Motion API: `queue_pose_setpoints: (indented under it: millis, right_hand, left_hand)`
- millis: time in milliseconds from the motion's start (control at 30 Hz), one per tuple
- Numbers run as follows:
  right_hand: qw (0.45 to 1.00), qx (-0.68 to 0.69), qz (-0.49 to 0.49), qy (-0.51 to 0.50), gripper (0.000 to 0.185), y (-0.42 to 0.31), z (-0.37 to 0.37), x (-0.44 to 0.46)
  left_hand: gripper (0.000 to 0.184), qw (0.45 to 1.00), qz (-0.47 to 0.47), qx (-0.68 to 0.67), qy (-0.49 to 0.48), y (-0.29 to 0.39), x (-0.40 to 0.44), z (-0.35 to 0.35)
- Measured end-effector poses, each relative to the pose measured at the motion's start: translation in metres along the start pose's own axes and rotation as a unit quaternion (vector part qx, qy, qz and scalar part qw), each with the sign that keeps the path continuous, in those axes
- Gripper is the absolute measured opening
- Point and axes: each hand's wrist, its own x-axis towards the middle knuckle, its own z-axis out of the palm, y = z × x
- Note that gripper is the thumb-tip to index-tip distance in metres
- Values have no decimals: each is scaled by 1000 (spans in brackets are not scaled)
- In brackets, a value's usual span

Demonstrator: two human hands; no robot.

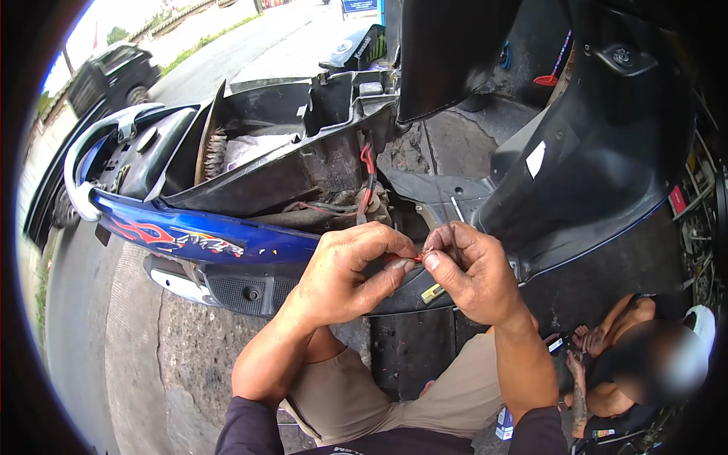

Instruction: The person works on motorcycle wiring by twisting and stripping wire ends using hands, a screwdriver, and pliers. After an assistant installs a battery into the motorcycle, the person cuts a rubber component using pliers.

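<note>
Both my hands meet in front of a blue scooter (280, 241) with its seat raised. My left hand (353, 269) pinches a thin red wire (415, 259) between thumb and forefinger. On the wire's other side my right hand (466, 265) pinches it too, the fingertips almost touching. The wire's ends are hidden by my fingers. Just behind my hands, a red-sleeved cable (369, 178) runs down from the open underseat box (296, 144). A yellow-green object (433, 293), its kind unclear, lies on the footboard below my right hand.
A brush (215, 155) and pale cloth (258, 148) lie in the underseat box. The black front shield (607, 152) rises at right. Another person (614, 356) sits low at the right. A dark car (114, 76) is on the road at left.
</note>
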Motion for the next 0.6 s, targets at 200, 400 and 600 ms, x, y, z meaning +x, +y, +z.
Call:
queue_pose_setpoints:
  millis: [200, 400, 600]
  right_hand:
    - [983, -161, -84, -3, 10, -22, -4, 5]
    - [977, -179, -115, -9, 10, -15, -10, 5]
    - [980, 186, 68, 0, 10, -5, -10, 1]
  left_hand:
    - [23, 978, 49, 180, -91, 18, 11, -12]
    - [25, 951, 62, 260, -157, 35, 28, -23]
    - [25, 950, 103, 255, -148, 32, 39, -21]
